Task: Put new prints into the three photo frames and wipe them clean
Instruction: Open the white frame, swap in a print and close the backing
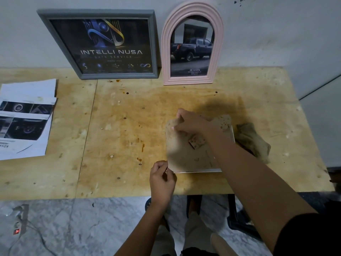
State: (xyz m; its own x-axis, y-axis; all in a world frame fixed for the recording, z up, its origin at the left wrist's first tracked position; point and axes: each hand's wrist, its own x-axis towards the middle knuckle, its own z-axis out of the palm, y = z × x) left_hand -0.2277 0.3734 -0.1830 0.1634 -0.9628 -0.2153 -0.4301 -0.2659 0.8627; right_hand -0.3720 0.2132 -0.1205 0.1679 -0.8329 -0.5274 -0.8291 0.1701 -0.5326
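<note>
Marble floor (73, 228), stained plywood table (110, 126); left hand (162, 177), right hand (191, 122) pinching face-down frame (184, 156).

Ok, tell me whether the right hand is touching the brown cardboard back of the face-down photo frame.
Touching. The head view shows the right hand gripping the far left corner of the brown cardboard back.

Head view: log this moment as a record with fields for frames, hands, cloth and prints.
standing frames: grey frame and pink arched frame lean on the wall, each with a print inside
third frame: lies face down on the table, brown backing up
right hand: grips its far left corner
left hand: pinches at its near left corner
cloth: crumpled, right of the third frame
loose prints: stacked at the table's left edge
</note>
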